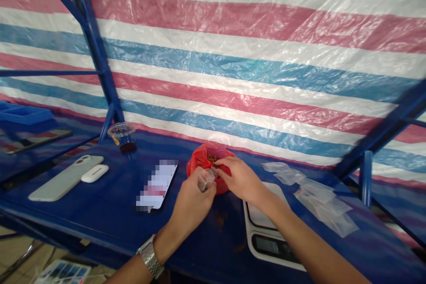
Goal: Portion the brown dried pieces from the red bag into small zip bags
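Observation:
A red plastic bag (pixel 199 156) stands open at the back of the blue table, with small brown pieces (pixel 212 158) inside. In front of its mouth, my left hand (pixel 195 197) is closed around a small clear plastic bag (pixel 207 178). My right hand (pixel 241 178) reaches over the red bag's right side. Its thumb and fingers come together by the top of the clear bag; whatever they pinch is too small to make out. Under my right forearm sits a white digital scale (pixel 261 219), partly covered.
Several clear zip bags (pixel 324 199) lie spread at the right. On the left are a lit phone (pixel 158 186), a pale phone (pixel 66 179), a white earbud case (pixel 95 173) and a plastic cup (pixel 122 136) of dark liquid. Blue frame posts (pixel 100 53) flank the striped sheet.

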`<state>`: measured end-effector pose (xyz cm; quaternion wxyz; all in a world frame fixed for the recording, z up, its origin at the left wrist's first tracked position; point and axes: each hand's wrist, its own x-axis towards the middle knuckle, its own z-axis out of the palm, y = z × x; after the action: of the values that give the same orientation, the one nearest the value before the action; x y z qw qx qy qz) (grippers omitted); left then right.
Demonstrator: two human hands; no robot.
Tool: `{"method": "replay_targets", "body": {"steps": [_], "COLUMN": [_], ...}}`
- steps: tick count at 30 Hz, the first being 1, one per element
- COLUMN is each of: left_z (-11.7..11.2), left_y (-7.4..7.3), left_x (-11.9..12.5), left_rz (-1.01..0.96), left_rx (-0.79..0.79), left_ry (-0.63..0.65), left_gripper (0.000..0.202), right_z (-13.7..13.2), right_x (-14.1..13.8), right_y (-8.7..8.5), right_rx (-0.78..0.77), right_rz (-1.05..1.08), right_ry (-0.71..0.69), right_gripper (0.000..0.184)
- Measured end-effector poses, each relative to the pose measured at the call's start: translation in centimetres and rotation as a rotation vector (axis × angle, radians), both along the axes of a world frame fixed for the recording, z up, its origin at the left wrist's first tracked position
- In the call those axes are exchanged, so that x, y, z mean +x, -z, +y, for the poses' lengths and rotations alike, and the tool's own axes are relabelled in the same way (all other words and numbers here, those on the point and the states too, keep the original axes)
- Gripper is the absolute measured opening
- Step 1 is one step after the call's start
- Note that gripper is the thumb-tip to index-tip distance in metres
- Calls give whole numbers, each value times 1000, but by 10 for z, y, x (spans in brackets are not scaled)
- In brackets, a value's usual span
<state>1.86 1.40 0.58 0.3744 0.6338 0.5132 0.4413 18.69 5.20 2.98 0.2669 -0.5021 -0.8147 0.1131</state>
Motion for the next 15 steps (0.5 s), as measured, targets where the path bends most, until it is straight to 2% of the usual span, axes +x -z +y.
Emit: {"method": "replay_targets", "body": {"steps": [3, 5, 7, 11, 15], "left_z": [6, 9, 13, 24, 36], "left_y": [2, 6, 13, 26, 34], "left_x": [-15, -20, -23, -24, -22], "left_rz": [327, 485, 544, 383, 102], "left_rx": [-8, -39, -74, -150, -61], "left_ry": [-272, -344, -343, -254, -295], "left_gripper": [15, 21, 21, 16, 26], "right_z": [19, 23, 22, 24, 31], "right_x": [-18, -23, -23, -21, -25], "right_y": [10, 14, 17, 23, 30], "right_rx": [2, 10, 26, -52, -165], "right_rz": [-294, -355, -331, -187, -53], "right_ry": [52, 42, -19, -119, -126], "right_gripper": [23, 23, 32, 50, 53]}}
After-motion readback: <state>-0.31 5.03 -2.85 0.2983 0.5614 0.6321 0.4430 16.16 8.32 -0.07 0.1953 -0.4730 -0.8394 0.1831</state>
